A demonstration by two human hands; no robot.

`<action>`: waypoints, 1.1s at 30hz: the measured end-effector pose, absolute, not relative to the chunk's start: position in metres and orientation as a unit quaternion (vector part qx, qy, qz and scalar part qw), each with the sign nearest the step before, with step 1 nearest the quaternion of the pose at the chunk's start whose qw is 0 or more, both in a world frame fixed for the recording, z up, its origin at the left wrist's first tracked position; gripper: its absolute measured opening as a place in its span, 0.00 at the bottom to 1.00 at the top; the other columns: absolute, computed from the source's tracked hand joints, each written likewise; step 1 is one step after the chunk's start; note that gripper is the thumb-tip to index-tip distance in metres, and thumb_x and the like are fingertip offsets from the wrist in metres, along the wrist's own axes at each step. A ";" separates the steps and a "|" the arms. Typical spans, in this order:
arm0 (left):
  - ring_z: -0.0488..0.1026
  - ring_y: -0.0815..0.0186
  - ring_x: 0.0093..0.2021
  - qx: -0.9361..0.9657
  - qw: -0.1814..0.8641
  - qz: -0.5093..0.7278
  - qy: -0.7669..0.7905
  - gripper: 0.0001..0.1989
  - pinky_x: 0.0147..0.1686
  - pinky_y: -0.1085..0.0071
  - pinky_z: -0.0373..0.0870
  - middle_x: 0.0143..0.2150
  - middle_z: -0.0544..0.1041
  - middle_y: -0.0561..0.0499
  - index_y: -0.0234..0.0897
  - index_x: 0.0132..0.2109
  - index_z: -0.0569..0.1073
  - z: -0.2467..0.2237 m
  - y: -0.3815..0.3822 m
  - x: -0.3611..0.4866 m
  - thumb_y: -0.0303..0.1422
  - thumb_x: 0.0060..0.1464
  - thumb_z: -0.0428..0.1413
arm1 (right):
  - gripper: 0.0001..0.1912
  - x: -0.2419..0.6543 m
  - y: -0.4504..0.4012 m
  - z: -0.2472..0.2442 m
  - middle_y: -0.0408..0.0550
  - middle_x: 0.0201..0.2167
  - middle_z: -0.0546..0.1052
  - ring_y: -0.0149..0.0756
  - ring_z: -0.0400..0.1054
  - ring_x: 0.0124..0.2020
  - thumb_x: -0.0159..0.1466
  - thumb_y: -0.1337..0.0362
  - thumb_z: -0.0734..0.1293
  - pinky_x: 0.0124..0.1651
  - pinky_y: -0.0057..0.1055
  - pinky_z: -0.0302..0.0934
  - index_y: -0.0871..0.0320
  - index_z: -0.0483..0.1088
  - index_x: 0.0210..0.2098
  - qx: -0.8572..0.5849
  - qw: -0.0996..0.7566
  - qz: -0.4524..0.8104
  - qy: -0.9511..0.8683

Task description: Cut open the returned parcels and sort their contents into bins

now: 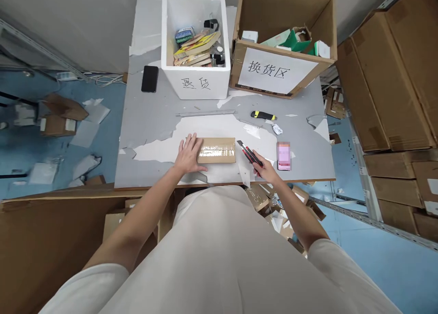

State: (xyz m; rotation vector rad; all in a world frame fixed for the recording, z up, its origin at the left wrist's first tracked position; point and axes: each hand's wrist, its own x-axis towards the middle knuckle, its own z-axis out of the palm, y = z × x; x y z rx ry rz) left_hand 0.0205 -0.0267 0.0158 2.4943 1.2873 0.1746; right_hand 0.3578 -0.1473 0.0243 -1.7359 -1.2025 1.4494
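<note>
White top [212,250], lightly creased low down; short, loose white sleeves [337,259]; bare forearms [296,209]; bare hands [189,156].

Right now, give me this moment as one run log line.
left hand: on taped box, left end | right hand: holding red-black cutter, tip beside box | yellow-black cutter: lying on table

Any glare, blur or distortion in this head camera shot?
Head view: white glare streaks the tape on the small carton; head view: mosaic blocks obscure part of the pink-screened phone; head view: wide-angle distortion seems to stretch the white shirt, while the cutter shows no obvious motion blur.
</note>
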 end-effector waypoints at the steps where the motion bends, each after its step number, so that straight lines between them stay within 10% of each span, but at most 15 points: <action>1: 0.42 0.34 0.68 0.874 0.168 0.047 0.454 0.63 0.62 0.38 0.41 0.69 0.47 0.28 0.32 0.67 0.49 0.015 -0.021 0.021 0.57 0.28 0.65 | 0.36 0.353 -0.147 0.022 0.45 0.31 0.74 0.27 0.61 0.20 0.63 0.56 0.62 0.22 0.28 0.61 0.54 0.49 0.68 -0.643 0.294 0.552 -0.442; 16: 0.51 0.35 0.64 0.878 0.192 0.127 0.419 0.62 0.61 0.40 0.50 0.61 0.58 0.31 0.31 0.65 0.52 -0.003 -0.012 0.017 0.59 0.27 0.64 | 0.39 0.343 -0.149 0.016 0.50 0.42 0.74 0.25 0.63 0.22 0.60 0.52 0.64 0.18 0.24 0.58 0.51 0.48 0.68 -0.634 0.351 0.577 -0.376; 33: 0.49 0.35 0.64 0.875 0.197 0.121 0.425 0.61 0.61 0.40 0.51 0.62 0.57 0.31 0.31 0.65 0.51 -0.001 -0.012 0.018 0.58 0.28 0.64 | 0.40 0.340 -0.152 0.008 0.45 0.32 0.74 0.26 0.63 0.21 0.61 0.52 0.63 0.18 0.24 0.57 0.53 0.46 0.69 -0.632 0.346 0.590 -0.365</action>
